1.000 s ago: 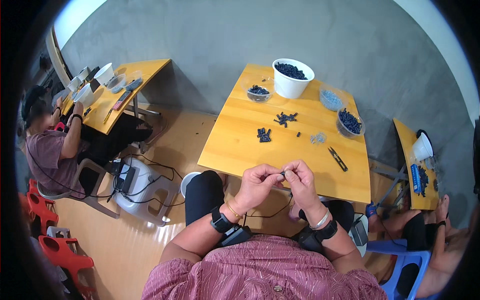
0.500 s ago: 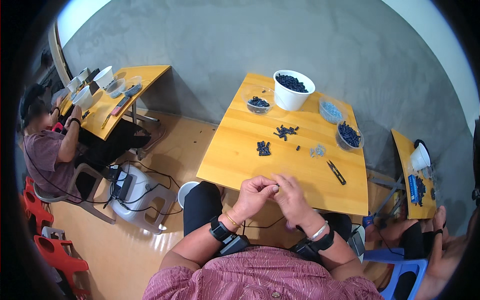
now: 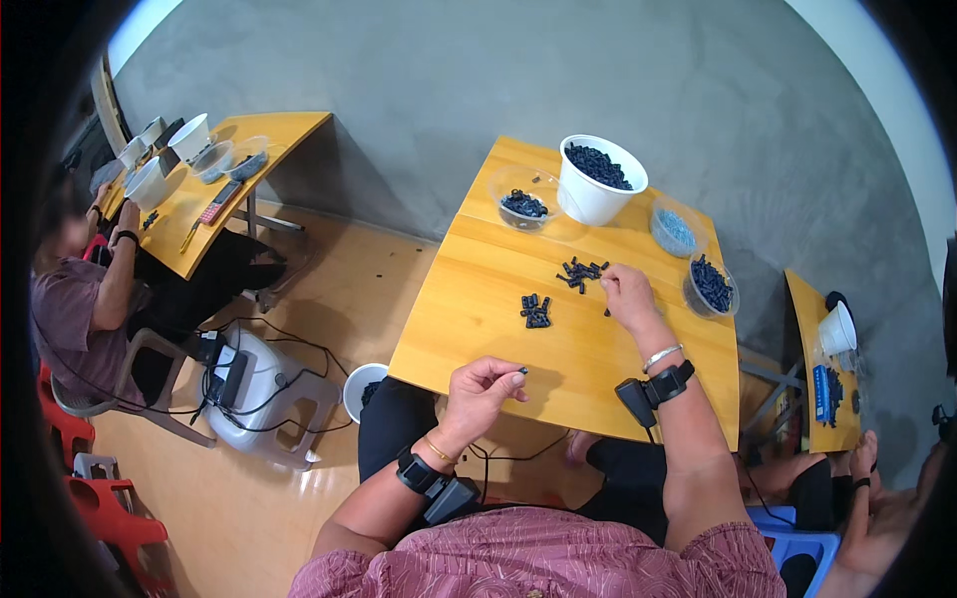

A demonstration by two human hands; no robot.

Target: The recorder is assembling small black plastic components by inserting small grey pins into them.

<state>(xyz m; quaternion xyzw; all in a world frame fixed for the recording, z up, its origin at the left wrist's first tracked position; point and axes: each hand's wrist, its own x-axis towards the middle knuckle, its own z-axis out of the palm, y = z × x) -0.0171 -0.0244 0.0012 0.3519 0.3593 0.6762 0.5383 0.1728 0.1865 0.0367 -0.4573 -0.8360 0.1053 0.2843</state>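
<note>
My left hand (image 3: 482, 397) is above the near table edge, thumb and forefinger pinched on a small dark cylindrical piece (image 3: 523, 371). My right hand (image 3: 630, 297) is over the table, fingertips closed together beside a loose pile of black cylindrical pieces (image 3: 580, 275); whether something is between them is hidden. A second, tighter group of black pieces (image 3: 535, 311) lies left of that hand. My right hand and forearm cover the spot where small pale parts and black-handled snips lay earlier.
At the table's (image 3: 449, 339) back stand a white bucket (image 3: 596, 204) of black pieces and a clear bowl (image 3: 523, 211) of black parts. Bowls of light-blue bits (image 3: 675, 231) and dark pieces (image 3: 711, 287) stand right. A white bin (image 3: 355, 399) is by my left knee. People sit at both side tables.
My hands were together at the near edge. The right has moved away and forward to the loose black pile; the left has shifted slightly left, holding the small piece.
</note>
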